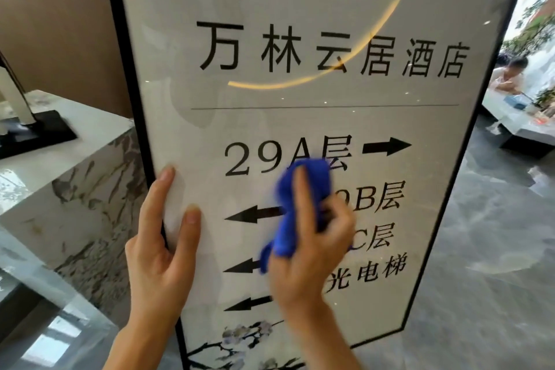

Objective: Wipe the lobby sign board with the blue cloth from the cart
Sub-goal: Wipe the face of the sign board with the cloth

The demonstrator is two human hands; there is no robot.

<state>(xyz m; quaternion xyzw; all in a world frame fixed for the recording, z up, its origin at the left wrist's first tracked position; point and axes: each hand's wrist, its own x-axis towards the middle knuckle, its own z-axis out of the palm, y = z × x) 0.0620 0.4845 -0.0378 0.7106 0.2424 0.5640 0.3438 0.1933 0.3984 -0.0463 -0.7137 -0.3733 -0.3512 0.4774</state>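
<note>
Right hand (309, 252) presses bunched blue cloth (300, 207) on sign board (300, 117) at lower centre, unwiped glass mostly above along its vertical axis; left hand (162, 237) grips the left frame edge.

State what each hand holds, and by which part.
Right hand grips the bunched blue cloth by its middle; left hand holds the sign board at its left frame edge.
</note>
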